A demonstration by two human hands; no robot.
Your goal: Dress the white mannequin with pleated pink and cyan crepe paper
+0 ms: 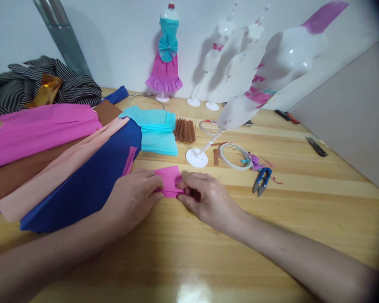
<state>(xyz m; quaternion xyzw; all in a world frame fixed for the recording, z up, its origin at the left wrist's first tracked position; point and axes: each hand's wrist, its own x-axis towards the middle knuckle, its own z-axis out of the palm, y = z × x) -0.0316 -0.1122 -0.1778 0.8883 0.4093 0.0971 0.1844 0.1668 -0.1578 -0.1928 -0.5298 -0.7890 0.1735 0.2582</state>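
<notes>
A small piece of pink crepe paper (169, 179) lies on the wooden table between my hands, with fold lines along its near edge. My left hand (135, 189) pinches its left end between thumb and fingers. On the right end, my right hand (205, 195) pinches the near corner, its fingers curled in. Beyond my left hand a narrow pink strip (129, 161) sticks up over a dark blue paper sheet (91, 185). The white base of a mannequin stand (196, 158) is just past the pink piece.
Pink, brown and peach paper sheets (66, 166) spread at left. Folded turquoise paper (159, 143) and pleated brown paper (185, 130) lie behind. A tape roll (236, 156), blue thread snips (262, 182) and a cutter (316, 146) sit right. A dressed mannequin (168, 50) stands by the wall.
</notes>
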